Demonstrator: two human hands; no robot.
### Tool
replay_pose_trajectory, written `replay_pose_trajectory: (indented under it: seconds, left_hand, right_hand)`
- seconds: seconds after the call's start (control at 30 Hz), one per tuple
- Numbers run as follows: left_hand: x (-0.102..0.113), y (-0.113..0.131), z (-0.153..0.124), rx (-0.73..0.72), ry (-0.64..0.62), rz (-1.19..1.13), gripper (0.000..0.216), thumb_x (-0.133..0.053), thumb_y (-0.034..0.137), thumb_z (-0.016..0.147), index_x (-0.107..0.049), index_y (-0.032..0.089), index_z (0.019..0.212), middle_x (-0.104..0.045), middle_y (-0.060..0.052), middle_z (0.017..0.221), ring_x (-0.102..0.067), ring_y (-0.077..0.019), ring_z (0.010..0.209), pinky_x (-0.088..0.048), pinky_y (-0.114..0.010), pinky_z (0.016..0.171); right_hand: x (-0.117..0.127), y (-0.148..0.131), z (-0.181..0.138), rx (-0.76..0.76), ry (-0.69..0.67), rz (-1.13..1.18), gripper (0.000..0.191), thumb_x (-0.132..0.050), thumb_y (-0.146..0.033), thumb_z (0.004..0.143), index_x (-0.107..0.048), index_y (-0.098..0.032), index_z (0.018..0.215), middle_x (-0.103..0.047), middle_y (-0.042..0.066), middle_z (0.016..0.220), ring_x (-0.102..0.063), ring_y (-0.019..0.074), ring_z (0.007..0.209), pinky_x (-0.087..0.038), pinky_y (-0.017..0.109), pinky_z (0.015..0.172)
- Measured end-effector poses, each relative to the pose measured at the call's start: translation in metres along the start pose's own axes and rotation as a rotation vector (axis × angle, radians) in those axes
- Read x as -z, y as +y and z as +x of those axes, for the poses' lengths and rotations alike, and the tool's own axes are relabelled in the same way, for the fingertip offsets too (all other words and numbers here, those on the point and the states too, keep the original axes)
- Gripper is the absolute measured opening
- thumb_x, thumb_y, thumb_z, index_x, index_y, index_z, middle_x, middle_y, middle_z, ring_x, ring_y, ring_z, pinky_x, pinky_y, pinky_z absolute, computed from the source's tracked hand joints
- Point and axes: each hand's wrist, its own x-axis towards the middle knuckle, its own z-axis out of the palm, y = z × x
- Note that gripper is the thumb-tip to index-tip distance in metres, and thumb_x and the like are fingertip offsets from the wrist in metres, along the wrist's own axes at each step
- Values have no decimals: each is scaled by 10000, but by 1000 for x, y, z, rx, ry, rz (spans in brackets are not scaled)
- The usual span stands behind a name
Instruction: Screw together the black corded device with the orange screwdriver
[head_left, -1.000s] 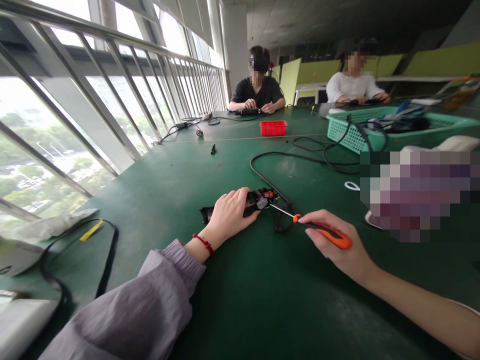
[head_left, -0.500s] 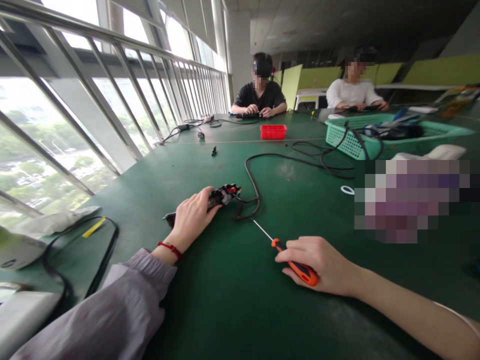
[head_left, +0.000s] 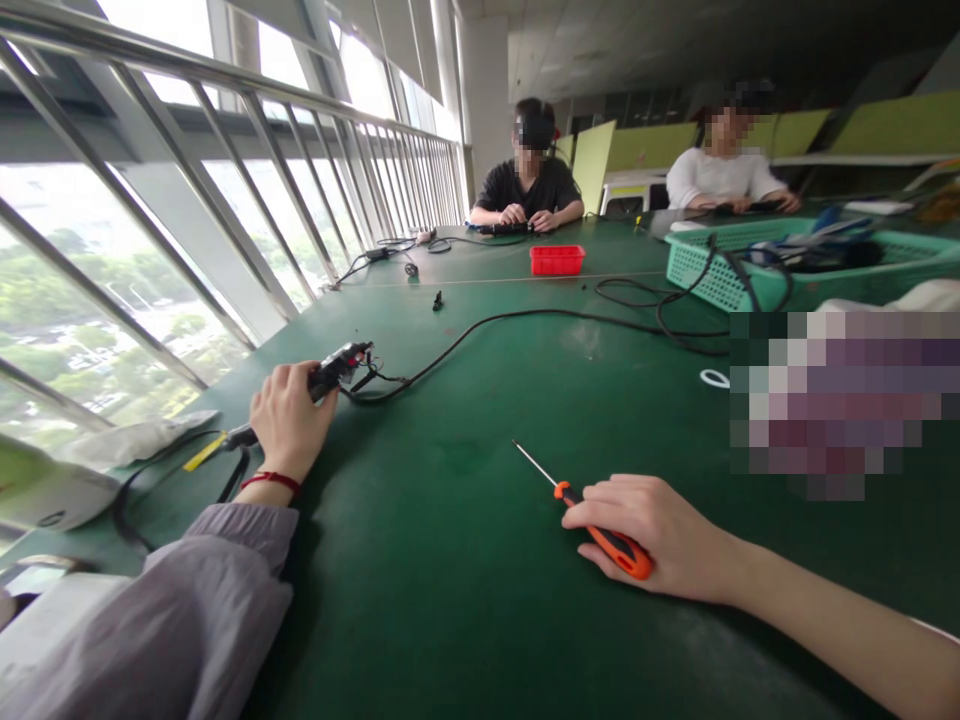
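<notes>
My left hand [head_left: 292,420] is wrapped round a black corded device [head_left: 341,368], long and slim, at the left of the table. Its far end is opened up, with red parts and thin wires showing; its exact kind I cannot make out. From that end a black cord [head_left: 480,322] runs right across the green table. On the right, my right hand [head_left: 652,535] grips an orange and black screwdriver [head_left: 615,545] by its handle. The thin metal shaft points forward and left, apart from the device, over the bare tabletop.
A red tray [head_left: 557,261] and a green basket [head_left: 705,268] with cords stand farther back. A small black part [head_left: 438,300] and a white ring [head_left: 715,379] lie on the table. Two people sit at the far side. A metal railing [head_left: 247,90] runs along the left.
My left hand has moved left with the device, drawing the cord straighter. The right hand keeps its grip on the screwdriver, nearly in place. The view has shifted slightly.
</notes>
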Motion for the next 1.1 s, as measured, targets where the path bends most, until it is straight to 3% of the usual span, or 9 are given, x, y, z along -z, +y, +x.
replay_pose_trajectory:
  seconds: [0.13, 0.33, 0.63, 0.8, 0.93, 1.1]
  left_hand:
    - [-1, 1, 0, -99, -31, 18, 304, -515, 290, 794, -524, 183, 1078, -538, -83, 1029, -513, -288, 975, -383, -356, 754]
    - [-4, -2, 1, -135, 28, 21, 284, -532, 274, 787, -523, 182, 1056, -526, -72, 987, -503, -270, 923, -376, -344, 722]
    - [-7, 6, -5, -172, 278, -43, 383, -501, 357, 864, -533, 194, 1210, -564, -89, 1093, -502, -270, 986, -370, -391, 822]
    - [-3, 56, -22, -466, 287, -162, 390, -503, 319, 876, -518, 204, 1248, -613, -99, 1068, -556, -232, 954, -395, -360, 834]
    - [-2, 112, -33, -716, 179, -284, 424, -490, 330, 900, -453, 175, 1293, -658, -72, 1031, -595, -191, 921, -407, -335, 875]
    - [-14, 153, -28, -843, -26, -396, 415, -462, 384, 911, -478, 160, 1259, -634, -82, 1137, -567, -194, 1033, -407, -349, 947]
  right_hand:
    - [0, -2, 1, -11, -13, 0, 163, -567, -202, 799, -592, -190, 960, -650, 2, 808, -564, 121, 671, -393, 261, 638]
    - [1, -3, 3, -19, -21, -1, 164, -565, -212, 805, -590, -187, 965, -651, -2, 810, -564, 116, 670, -398, 259, 641]
    - [-1, -2, 2, -48, 14, -16, 176, -544, -234, 834, -584, -203, 1003, -664, 12, 869, -584, 126, 683, -422, 264, 641]
    - [-2, -4, 4, -224, 170, 98, 180, -505, -223, 860, -563, -217, 1030, -635, 5, 858, -582, 106, 662, -447, 247, 654]
    - [1, -2, 6, -439, 355, 160, 178, -495, -252, 865, -536, -214, 1034, -595, 8, 840, -580, 120, 699, -456, 254, 688]
    - [4, 1, 10, -582, 307, 179, 175, -507, -310, 852, -553, -223, 997, -619, 9, 863, -593, 138, 712, -458, 275, 688]
